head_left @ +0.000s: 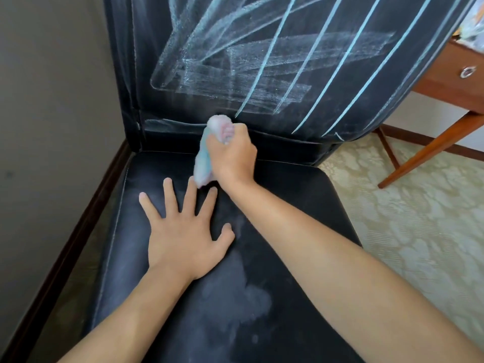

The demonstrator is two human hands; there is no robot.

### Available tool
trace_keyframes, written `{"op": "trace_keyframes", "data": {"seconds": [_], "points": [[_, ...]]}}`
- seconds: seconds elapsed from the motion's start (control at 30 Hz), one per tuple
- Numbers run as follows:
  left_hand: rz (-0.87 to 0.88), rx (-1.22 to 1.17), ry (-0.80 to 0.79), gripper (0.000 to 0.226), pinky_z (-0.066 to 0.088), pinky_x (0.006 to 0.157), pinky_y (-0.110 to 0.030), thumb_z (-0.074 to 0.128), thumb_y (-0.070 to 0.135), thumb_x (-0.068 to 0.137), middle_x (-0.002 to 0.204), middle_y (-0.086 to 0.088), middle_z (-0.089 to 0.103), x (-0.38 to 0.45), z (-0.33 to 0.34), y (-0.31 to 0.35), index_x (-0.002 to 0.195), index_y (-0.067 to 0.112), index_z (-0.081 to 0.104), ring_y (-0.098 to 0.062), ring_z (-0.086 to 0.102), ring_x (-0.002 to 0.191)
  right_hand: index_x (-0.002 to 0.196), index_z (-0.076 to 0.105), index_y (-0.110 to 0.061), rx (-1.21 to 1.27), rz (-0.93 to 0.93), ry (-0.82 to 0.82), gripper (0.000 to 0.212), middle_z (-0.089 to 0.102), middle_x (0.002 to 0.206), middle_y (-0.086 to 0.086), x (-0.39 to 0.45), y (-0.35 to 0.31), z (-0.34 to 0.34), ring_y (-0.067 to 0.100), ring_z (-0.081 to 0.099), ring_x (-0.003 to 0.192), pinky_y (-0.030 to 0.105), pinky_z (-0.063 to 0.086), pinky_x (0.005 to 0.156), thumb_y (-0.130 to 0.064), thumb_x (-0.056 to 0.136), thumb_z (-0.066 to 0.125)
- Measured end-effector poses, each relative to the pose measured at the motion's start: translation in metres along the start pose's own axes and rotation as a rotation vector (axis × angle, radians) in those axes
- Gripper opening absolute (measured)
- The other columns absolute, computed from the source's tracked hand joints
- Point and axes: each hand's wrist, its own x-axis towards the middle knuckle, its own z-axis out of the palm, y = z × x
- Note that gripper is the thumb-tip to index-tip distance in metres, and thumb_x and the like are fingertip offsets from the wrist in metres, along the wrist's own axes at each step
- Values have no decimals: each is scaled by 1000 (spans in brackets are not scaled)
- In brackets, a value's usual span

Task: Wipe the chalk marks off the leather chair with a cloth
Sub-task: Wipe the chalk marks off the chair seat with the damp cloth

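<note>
Cloth [207,155] is gripped in the fisted right hand [231,155] at the base of the chair [301,210] backrest, just below the chalk marks [262,66]. Left hand [183,229] is pressed flat on the seat, fingers spread. Wall [52,100] is close on the left, floor [419,218] open on the right.

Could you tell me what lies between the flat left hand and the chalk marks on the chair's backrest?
In the head view, the cloth gripped by the right hand lies between the left hand and the chalk marks.

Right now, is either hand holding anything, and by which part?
The right hand grips the bunched cloth around its middle. The left hand rests flat on the seat, holding nothing.
</note>
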Motion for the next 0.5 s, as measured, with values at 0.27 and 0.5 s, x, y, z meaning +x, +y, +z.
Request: {"op": "trace_keyframes", "data": {"seconds": [0.27,0.5], "points": [[-7,22,11,86,-7,115,-78,4,77,89,176,-4,-7,0,0,0,166,38,2,-48,-16,156,83,65,-16,78,246,472,6,64,82,-10,81,67,-140,8,63,74,22,53,65,-11,79,63],[1,20,1,86,-8,114,-79,4,76,90,175,-5,-13,-1,1,0,166,36,-3,-49,-21,154,150,35,-11,174,487,648,52,47,148,10,87,80,-185,28,49,134,36,42,105,-23,103,51]]}}
